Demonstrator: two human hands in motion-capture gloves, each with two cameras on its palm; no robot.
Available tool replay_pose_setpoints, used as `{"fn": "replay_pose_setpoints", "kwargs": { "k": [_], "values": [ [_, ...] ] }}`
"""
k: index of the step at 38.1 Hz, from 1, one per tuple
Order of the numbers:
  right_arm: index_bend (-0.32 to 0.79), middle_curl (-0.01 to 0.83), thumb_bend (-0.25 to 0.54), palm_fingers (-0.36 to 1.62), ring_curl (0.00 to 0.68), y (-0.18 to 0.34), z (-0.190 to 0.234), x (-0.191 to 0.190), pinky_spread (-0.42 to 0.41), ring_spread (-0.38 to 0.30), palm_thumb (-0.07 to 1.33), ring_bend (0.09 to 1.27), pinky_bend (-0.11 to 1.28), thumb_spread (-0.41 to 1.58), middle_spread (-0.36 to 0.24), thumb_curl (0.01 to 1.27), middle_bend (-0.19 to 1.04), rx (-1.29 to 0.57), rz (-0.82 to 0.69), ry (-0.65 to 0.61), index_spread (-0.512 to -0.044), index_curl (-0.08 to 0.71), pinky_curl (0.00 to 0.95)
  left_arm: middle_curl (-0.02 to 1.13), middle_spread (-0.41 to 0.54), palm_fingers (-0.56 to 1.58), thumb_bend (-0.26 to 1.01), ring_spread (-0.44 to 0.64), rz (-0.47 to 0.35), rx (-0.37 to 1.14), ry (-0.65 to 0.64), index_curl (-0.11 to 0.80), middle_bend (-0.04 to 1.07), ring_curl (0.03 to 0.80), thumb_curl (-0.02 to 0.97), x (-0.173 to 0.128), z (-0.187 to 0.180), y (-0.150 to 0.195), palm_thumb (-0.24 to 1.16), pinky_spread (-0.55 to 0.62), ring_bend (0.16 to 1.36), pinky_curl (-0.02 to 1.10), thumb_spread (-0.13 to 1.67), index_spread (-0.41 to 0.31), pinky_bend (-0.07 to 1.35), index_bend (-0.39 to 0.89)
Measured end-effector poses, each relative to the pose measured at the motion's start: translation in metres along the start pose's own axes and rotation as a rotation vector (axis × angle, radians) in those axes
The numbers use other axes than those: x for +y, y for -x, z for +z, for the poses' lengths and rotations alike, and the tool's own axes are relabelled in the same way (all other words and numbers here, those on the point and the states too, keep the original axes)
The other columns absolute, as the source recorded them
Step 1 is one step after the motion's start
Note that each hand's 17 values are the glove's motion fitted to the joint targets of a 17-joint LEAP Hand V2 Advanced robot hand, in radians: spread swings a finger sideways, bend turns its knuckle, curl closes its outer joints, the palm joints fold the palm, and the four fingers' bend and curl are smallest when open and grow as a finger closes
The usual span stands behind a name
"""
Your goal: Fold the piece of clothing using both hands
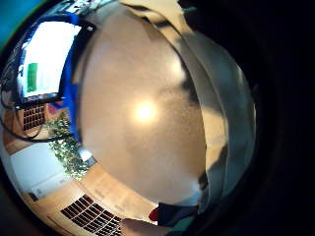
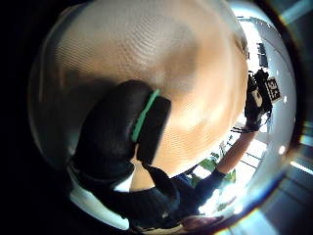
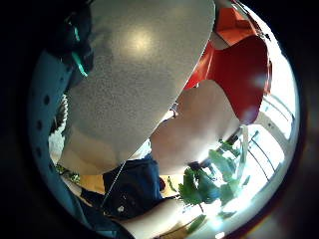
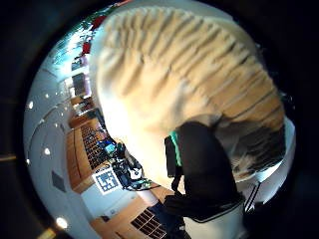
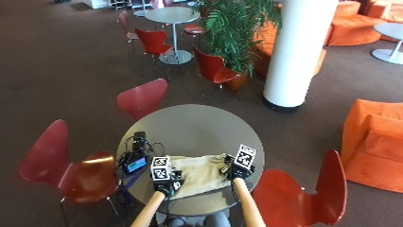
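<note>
Garment [image 5: 197,174] flat on table [image 5: 189,127], long axis apparently left-right, left hand [image 5: 165,182] and right hand [image 5: 238,171] pinching opposite ends.

The far half of the round grey table [image 5: 195,124] lies bare and open to reach. On its left edge a small black device with tangled cables [image 5: 133,153] blocks the way, just beside the beige cloth [image 5: 198,174].
</note>
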State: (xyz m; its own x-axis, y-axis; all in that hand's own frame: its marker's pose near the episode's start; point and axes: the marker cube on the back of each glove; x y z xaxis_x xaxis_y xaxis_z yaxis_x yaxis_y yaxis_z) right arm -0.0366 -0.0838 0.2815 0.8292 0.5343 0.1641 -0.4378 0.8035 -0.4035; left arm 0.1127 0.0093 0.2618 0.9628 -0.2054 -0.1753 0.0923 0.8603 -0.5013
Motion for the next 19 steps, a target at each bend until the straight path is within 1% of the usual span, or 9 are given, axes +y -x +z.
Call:
{"fn": "replay_pose_setpoints", "kwargs": {
  "k": [3, 6, 7, 9, 10, 13, 14, 17, 19],
  "values": [
    [0.01, 0.424, -0.017, 0.61, 0.445, 0.007, 0.001, -0.002, -0.088, -0.115, 0.46, 0.61, 0.76, 1.19, -0.024, 0.41, 0.24, 0.011, -0.026, -0.007, -0.190, 0.104, 0.404, 0.34, 0.085, 0.20, -0.07, 0.20, 0.017, 0.019, -0.051, 0.391, 0.13, 0.388, 0.310, -0.006, 0.009, -0.001, 0.15, 0.22, 0.45, 0.35, 1.17, -0.124, 0.40, 0.20],
    [-0.03, 0.423, 0.004, 0.69, 0.440, 0.011, 0.002, -0.003, -0.134, -0.131, 0.52, 0.65, 0.81, 1.19, -0.027, 0.42, 0.25, 0.028, -0.007, -0.005, -0.174, 0.074, 0.399, 0.34, 0.098, 0.16, -0.06, 0.26, 0.033, 0.046, -0.058, 0.399, 0.16, 0.376, 0.293, -0.005, 0.014, -0.005, 0.09, 0.29, 0.42, 0.34, 1.16, -0.122, 0.36, 0.21],
    [-0.06, 0.422, 0.031, 0.76, 0.448, 0.013, 0.003, -0.005, -0.176, -0.146, 0.58, 0.69, 0.86, 1.18, -0.032, 0.44, 0.25, 0.034, -0.003, -0.013, -0.166, 0.058, 0.406, 0.33, 0.101, 0.15, -0.06, 0.28, 0.032, 0.052, -0.053, 0.401, 0.16, 0.371, 0.288, -0.005, 0.015, -0.005, 0.07, 0.31, 0.41, 0.33, 1.15, -0.122, 0.36, 0.20],
    [-0.03, 0.423, 0.017, 0.73, 0.432, 0.016, 0.003, -0.007, -0.175, -0.148, 0.58, 0.67, 0.85, 1.18, -0.032, 0.43, 0.25, 0.040, -0.012, -0.030, -0.159, 0.048, 0.392, 0.33, 0.107, 0.15, -0.05, 0.30, 0.028, 0.063, -0.042, 0.404, 0.16, 0.364, 0.283, -0.003, 0.015, -0.006, 0.05, 0.34, 0.41, 0.33, 1.15, -0.121, 0.35, 0.20],
    [-0.05, 0.428, 0.037, 0.79, 0.457, 0.018, 0.003, -0.008, -0.208, -0.163, 0.63, 0.73, 0.88, 1.17, -0.037, 0.44, 0.26, 0.039, -0.022, -0.035, -0.153, 0.041, 0.408, 0.33, 0.115, 0.13, -0.04, 0.31, 0.026, 0.069, -0.037, 0.406, 0.16, 0.352, 0.280, -0.003, 0.015, -0.007, 0.05, 0.35, 0.40, 0.32, 1.15, -0.117, 0.32, 0.21],
    [-0.06, 0.454, 0.058, 0.92, 0.453, 0.019, 0.004, -0.014, -0.252, -0.190, 0.71, 0.76, 0.88, 1.14, -0.075, 0.46, 0.34, 0.012, -0.029, -0.056, -0.139, 0.013, 0.395, 0.33, 0.123, 0.13, -0.03, 0.34, 0.023, 0.077, -0.032, 0.410, 0.17, 0.344, 0.275, -0.004, 0.014, -0.008, 0.03, 0.38, 0.39, 0.31, 1.14, -0.114, 0.30, 0.21],
    [-0.01, 0.481, 0.057, 1.01, 0.461, 0.017, 0.003, -0.017, -0.257, -0.202, 0.74, 0.78, 0.83, 1.10, -0.106, 0.47, 0.42, -0.010, -0.014, -0.071, -0.140, 0.024, 0.388, 0.32, 0.125, 0.13, -0.03, 0.35, 0.028, 0.075, -0.043, 0.411, 0.16, 0.340, 0.274, -0.005, 0.014, -0.009, 0.03, 0.39, 0.39, 0.31, 1.14, -0.114, 0.30, 0.21],
    [0.08, 0.496, 0.049, 1.13, 0.464, 0.006, 0.001, -0.027, -0.264, -0.214, 0.79, 0.77, 0.80, 1.02, -0.140, 0.49, 0.45, -0.098, 0.039, -0.090, -0.166, 0.053, 0.393, 0.32, 0.129, 0.14, -0.03, 0.37, 0.051, 0.075, -0.091, 0.414, 0.16, 0.332, 0.271, -0.012, 0.012, -0.012, 0.02, 0.41, 0.38, 0.30, 1.14, -0.112, 0.29, 0.21],
    [0.11, 0.508, 0.043, 1.16, 0.477, 0.002, 0.002, -0.027, -0.265, -0.219, 0.82, 0.77, 0.80, 0.98, -0.155, 0.51, 0.46, -0.148, 0.017, -0.044, -0.185, 0.080, 0.406, 0.31, 0.131, 0.14, -0.02, 0.38, 0.055, 0.083, -0.063, 0.415, 0.16, 0.328, 0.272, -0.007, 0.013, -0.015, 0.03, 0.42, 0.38, 0.30, 1.14, -0.111, 0.29, 0.20]
  ]
}}
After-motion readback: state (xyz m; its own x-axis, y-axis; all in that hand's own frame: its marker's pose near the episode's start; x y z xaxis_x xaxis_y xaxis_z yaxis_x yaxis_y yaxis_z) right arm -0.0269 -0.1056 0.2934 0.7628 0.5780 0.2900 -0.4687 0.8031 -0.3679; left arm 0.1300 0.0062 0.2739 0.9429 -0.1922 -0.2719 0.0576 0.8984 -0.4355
